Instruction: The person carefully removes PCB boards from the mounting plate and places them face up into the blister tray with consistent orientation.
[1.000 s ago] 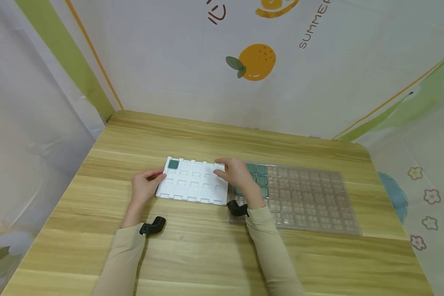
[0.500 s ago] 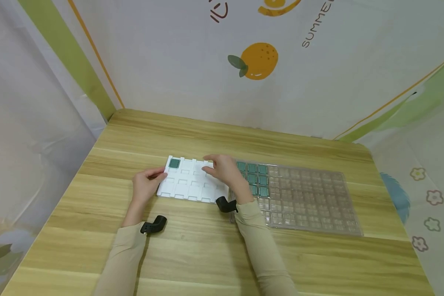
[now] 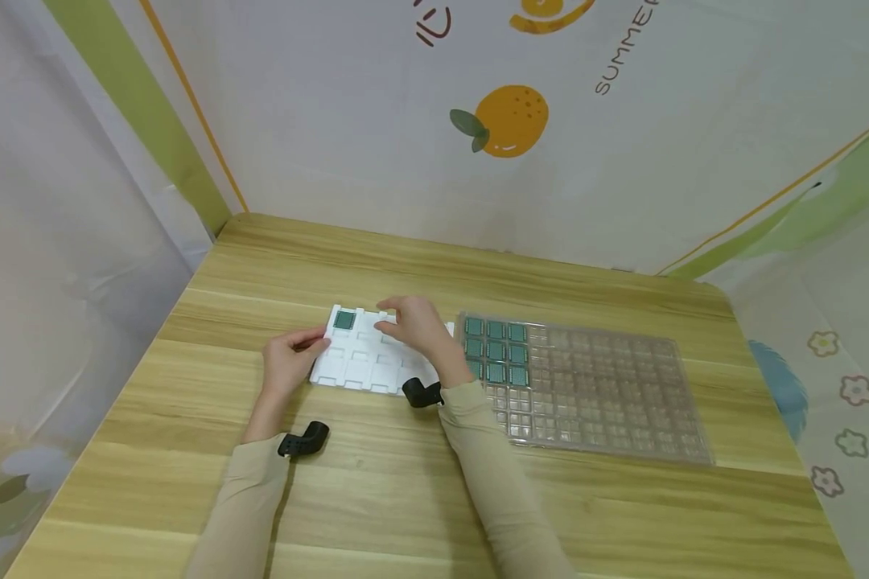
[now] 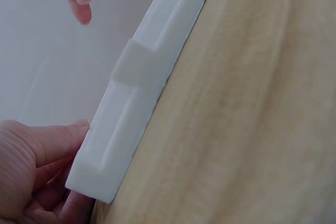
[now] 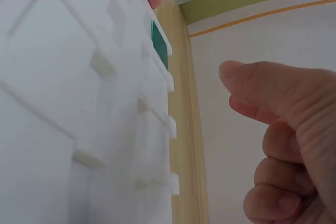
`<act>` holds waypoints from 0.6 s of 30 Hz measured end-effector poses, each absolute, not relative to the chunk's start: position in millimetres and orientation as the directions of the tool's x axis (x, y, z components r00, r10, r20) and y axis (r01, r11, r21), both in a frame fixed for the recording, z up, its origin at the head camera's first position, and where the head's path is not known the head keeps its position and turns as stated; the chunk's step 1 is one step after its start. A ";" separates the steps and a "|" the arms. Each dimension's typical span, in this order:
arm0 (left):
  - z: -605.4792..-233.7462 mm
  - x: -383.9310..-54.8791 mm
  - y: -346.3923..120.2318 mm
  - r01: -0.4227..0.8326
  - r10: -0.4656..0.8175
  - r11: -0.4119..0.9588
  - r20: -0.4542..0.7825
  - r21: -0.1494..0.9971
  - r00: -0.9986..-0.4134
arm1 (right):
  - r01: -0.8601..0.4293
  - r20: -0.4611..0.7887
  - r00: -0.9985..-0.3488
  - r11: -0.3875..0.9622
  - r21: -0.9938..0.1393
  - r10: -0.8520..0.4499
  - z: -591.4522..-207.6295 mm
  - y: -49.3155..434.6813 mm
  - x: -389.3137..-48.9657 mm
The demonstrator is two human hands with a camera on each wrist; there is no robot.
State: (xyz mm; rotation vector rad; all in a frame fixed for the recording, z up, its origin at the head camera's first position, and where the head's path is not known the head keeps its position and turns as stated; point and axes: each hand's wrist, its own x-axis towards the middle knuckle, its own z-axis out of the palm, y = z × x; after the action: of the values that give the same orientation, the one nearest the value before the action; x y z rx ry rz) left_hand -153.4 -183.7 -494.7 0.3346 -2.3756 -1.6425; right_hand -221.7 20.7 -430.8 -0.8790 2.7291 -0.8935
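Note:
The white compartment tray (image 3: 355, 362) lies flat on the table, one green square chip (image 3: 343, 320) in its far-left pocket. My left hand (image 3: 287, 363) pinches the tray's left edge, its thumb against the side in the left wrist view. Over the tray's right half hovers my right hand (image 3: 422, 331), covering part of it. Thumb and forefinger stand apart there with nothing seen between them; the other fingers are loosely curled in the right wrist view. To the right sits a clear plastic tray (image 3: 608, 390), with several green chips (image 3: 496, 351) filling its far-left pockets.
The wooden table (image 3: 376, 498) carries both trays side by side. White printed curtains (image 3: 333, 121) hang behind it and at both sides. A black wrist camera (image 3: 422, 392) on the right arm sits low over the white tray's near edge.
My right hand has moved left across the white tray, uncovering the chips at the clear tray's left side. The left hand keeps its hold on the tray edge.

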 end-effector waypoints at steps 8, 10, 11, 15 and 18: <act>-493.3 -153.3 -183.4 -0.055 -0.317 0.333 0.057 0.941 -0.947 | -0.493 0.041 -0.813 0.649 -0.580 -0.581 -433.9 4.2 -224.2; -493.4 -153.4 -183.1 -0.054 -0.316 0.330 0.056 0.943 -0.947 | -0.497 0.039 -0.812 0.654 -0.570 -0.583 -435.3 0.4 -225.3; -493.3 -153.3 -183.0 -0.055 -0.315 0.328 0.054 0.943 -0.948 | -0.499 0.037 -0.811 0.658 -0.564 -0.583 -436.1 -1.5 -226.0; -493.0 -153.0 -182.7 -0.056 -0.308 0.323 0.049 0.945 -0.950 | -0.496 0.019 -0.814 0.679 -0.542 -0.580 -440.0 -9.0 -229.7; -492.5 -152.6 -182.8 -0.053 -0.306 0.315 0.048 0.948 -0.951 | -0.499 0.003 -0.815 0.700 -0.511 -0.579 -442.4 -14.6 -232.4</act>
State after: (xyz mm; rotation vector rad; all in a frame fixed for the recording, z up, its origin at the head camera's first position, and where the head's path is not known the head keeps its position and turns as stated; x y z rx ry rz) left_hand -152.6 -182.8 -492.5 0.3286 -2.3608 -1.6888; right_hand -232.4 -14.6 -442.4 -0.8788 2.7489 -0.7566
